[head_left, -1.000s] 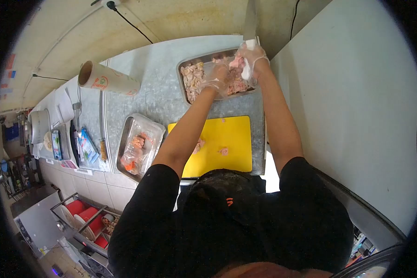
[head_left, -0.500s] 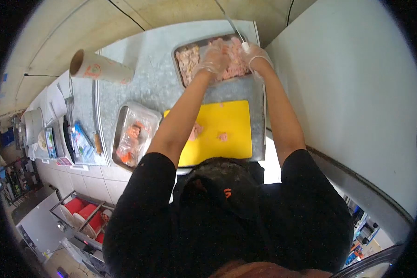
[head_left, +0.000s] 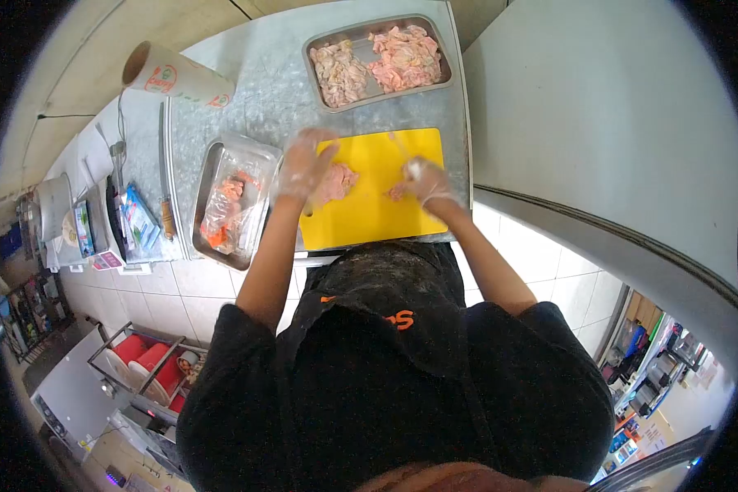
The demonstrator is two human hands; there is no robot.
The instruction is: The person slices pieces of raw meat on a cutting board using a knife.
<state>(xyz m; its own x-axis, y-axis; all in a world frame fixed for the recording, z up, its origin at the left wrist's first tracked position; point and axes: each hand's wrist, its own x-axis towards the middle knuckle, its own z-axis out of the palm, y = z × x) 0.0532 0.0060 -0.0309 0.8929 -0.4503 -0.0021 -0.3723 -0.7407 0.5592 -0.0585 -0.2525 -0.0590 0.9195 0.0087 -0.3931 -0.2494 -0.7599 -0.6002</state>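
My left hand (head_left: 303,166), in a clear plastic glove, hovers with its fingers apart at the left edge of the yellow cutting board (head_left: 373,221). Beside it on the board lies a pink piece of raw meat (head_left: 338,182). My right hand (head_left: 435,182), gloved too, grips the white handle of a knife (head_left: 416,170) over the board's right side; motion smears the blade. A small meat scrap (head_left: 396,193) sits just left of this hand. Beyond the board, a metal tray (head_left: 348,105) holds two heaps of cut raw meat (head_left: 406,59).
Left of the board stands a second metal tray (head_left: 201,215) with a plastic bag of orange-pink pieces (head_left: 225,209). A large paper roll (head_left: 176,75) lies farther back. A long wooden-handled knife (head_left: 168,217) rests at left. A tall pale panel (head_left: 599,123) borders the right side.
Both hands have come back from the far meat tray to the cutting board. My left hand has left the meat heap, and the knife has moved along with my right hand.
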